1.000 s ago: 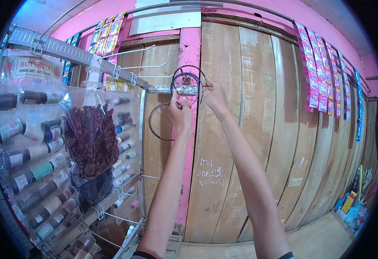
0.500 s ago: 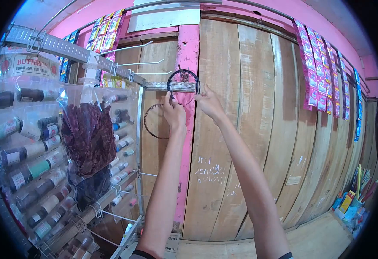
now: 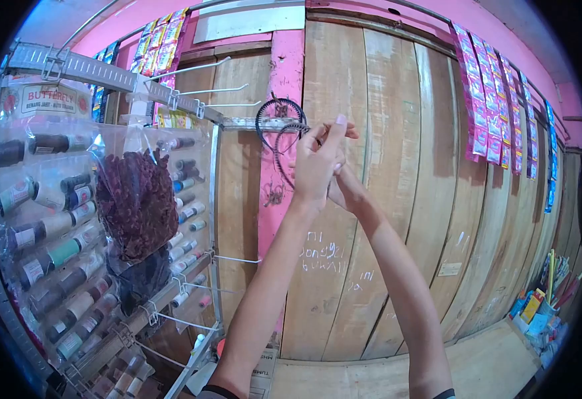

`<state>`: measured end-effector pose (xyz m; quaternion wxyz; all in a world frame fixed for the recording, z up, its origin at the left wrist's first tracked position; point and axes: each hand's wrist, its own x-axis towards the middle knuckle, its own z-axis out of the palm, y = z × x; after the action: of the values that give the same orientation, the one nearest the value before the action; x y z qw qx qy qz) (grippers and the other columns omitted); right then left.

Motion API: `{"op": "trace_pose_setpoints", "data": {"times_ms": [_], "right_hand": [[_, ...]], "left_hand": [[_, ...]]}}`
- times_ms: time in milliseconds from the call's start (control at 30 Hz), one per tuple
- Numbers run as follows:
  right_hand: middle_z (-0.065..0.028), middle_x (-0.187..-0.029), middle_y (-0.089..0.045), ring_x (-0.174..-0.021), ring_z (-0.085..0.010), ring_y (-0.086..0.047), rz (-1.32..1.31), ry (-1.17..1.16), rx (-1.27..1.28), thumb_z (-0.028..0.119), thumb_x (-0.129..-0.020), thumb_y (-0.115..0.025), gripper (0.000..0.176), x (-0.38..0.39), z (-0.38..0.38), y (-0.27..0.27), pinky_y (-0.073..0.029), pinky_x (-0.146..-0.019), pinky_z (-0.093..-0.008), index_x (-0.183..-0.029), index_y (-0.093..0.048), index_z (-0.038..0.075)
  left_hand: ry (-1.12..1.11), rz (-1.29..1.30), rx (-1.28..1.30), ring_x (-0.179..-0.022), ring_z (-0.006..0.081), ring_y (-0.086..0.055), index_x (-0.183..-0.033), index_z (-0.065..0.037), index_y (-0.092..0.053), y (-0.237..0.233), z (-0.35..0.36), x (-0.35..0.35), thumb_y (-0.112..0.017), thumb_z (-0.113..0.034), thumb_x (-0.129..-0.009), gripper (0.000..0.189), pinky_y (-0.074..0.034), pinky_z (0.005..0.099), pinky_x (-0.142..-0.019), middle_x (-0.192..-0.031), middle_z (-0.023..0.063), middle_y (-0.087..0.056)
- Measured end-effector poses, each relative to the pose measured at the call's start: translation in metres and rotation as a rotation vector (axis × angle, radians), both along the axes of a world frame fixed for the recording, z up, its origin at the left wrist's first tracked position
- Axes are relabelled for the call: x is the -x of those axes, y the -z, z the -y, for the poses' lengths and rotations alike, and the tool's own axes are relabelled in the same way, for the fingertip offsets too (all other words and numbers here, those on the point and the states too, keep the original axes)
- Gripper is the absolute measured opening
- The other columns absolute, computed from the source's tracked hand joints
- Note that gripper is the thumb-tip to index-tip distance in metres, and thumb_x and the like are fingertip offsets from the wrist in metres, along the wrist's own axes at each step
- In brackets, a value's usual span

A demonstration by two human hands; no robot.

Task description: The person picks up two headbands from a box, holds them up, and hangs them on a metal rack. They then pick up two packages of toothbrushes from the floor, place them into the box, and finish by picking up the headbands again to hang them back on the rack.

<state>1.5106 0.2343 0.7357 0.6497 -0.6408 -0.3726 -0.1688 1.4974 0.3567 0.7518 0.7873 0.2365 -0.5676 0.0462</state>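
Wooden planks flank the pink post behind hoops.

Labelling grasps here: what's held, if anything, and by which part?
A toothed hairband, apparently near its ends, which the left hand hides. The exact grip, and whether the right hand shares it, can't be told.

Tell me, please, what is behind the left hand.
Part of the right hand and wooden boards show; much of the right hand is covered, so what it holds cannot be seen.
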Motion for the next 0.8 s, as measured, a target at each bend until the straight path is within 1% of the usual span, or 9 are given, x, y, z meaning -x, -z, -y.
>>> {"op": "trace_pose_setpoints", "data": {"times_ms": [33, 100, 167, 200, 333, 433, 633, 767, 800], "right_hand": [[-0.0041, -0.107, -0.062, -0.096, -0.0144, -0.060, -0.032, -0.212, 0.102, 0.034, -0.100, -0.040, 0.036, -0.002, 0.015, -0.002, -0.048, -0.083, -0.0321, -0.126, -0.052, 0.012], [-0.0047, -0.111, -0.061, -0.099, -0.0148, -0.059, -0.081, -0.258, 0.137, 0.035, -0.100, -0.040, 0.038, -0.001, 0.031, 0.005, -0.048, -0.086, -0.0356, -0.129, -0.051, 0.012], [-0.0055, -0.114, -0.060, -0.101, -0.0155, -0.058, -0.114, 0.075, 0.010, 0.038, -0.101, -0.042, 0.040, 0.029, 0.003, 0.010, -0.047, -0.088, -0.0391, -0.131, -0.049, 0.013], [-0.0069, -0.115, -0.060, -0.100, -0.0184, -0.058, -0.178, 0.043, 0.058, 0.038, -0.099, -0.047, 0.044, 0.028, 0.011, 0.010, -0.046, -0.088, -0.0406, -0.135, -0.045, 0.013], [-0.0046, -0.108, -0.061, -0.098, -0.0205, -0.058, -0.169, 0.705, 0.153, 0.030, -0.100, -0.047, 0.037, 0.019, 0.003, 0.010, -0.046, -0.084, -0.0375, -0.132, -0.045, 0.011], [-0.0053, -0.106, -0.061, -0.093, -0.0196, -0.061, -0.268, 0.450, 0.061, 0.026, -0.100, -0.046, 0.035, 0.021, 0.009, 0.006, -0.050, -0.079, -0.0373, -0.131, -0.045, 0.010], [-0.0094, -0.103, -0.063, -0.083, -0.0184, -0.065, -0.051, 0.376, -0.087, 0.018, -0.104, -0.040, 0.033, 0.030, -0.004, -0.015, -0.057, -0.075, -0.0360, -0.133, -0.044, 0.006], [-0.0128, -0.107, -0.066, -0.086, -0.0184, -0.066, 0.108, 0.477, -0.191, 0.012, -0.104, -0.039, 0.032, 0.025, -0.009, -0.039, -0.056, -0.077, -0.0333, -0.135, -0.046, 0.004], [-0.0141, -0.112, -0.064, -0.091, -0.0188, -0.064, 0.142, 0.478, -0.182, 0.012, -0.102, -0.046, 0.031, 0.024, -0.011, -0.046, -0.055, -0.082, -0.0330, -0.133, -0.045, 0.005]], "left_hand": [[0.149, -0.008, -0.024, -0.045, 0.0009, -0.033, -0.103, -0.005, -0.064, 0.002, -0.004, 0.003, -0.055, -0.028, -0.100, 0.025, -0.024, 0.0185, -0.040, -0.087, 0.0075, -0.064], [0.246, -0.035, -0.057, -0.042, 0.0015, -0.032, -0.113, -0.005, -0.058, 0.003, -0.012, 0.001, -0.053, -0.026, -0.101, 0.025, -0.022, 0.0193, -0.038, -0.083, 0.0085, -0.064], [0.355, -0.044, -0.066, -0.042, 0.0009, -0.032, -0.113, -0.006, -0.056, 0.005, -0.018, -0.010, -0.053, -0.026, -0.101, 0.024, -0.020, 0.0189, -0.037, -0.079, 0.0062, -0.063], [0.355, -0.019, -0.069, -0.039, 0.0019, -0.029, -0.118, -0.007, -0.054, 0.006, -0.017, -0.020, -0.048, -0.025, -0.103, 0.024, -0.019, 0.0194, -0.035, -0.076, 0.0068, -0.063], [0.541, 0.042, -0.098, -0.035, 0.0032, -0.024, -0.121, -0.007, -0.051, 0.016, -0.022, -0.039, -0.042, -0.025, -0.105, 0.025, -0.016, 0.0191, -0.033, -0.070, 0.0053, -0.057], [0.609, 0.151, -0.111, -0.035, 0.0032, -0.027, -0.121, -0.009, -0.052, 0.015, -0.023, -0.049, -0.044, -0.025, -0.104, 0.025, -0.018, 0.0196, -0.034, -0.069, 0.0070, -0.060], [0.292, -0.087, 0.090, -0.039, 0.0065, -0.033, -0.123, -0.010, -0.045, 0.007, -0.022, -0.057, -0.043, -0.024, -0.103, 0.024, -0.022, 0.0205, -0.035, -0.076, 0.0063, -0.053], [0.118, -0.290, 0.309, -0.056, 0.0126, -0.047, -0.120, -0.007, -0.040, 0.005, -0.008, -0.071, -0.042, -0.020, -0.101, 0.022, -0.033, 0.0230, -0.044, -0.089, 0.0084, -0.053], [0.117, -0.332, 0.356, -0.065, 0.0142, -0.051, -0.117, -0.005, -0.040, 0.004, -0.003, -0.075, -0.041, -0.014, -0.101, 0.019, -0.037, 0.0236, -0.050, -0.094, 0.0088, -0.054]]}}
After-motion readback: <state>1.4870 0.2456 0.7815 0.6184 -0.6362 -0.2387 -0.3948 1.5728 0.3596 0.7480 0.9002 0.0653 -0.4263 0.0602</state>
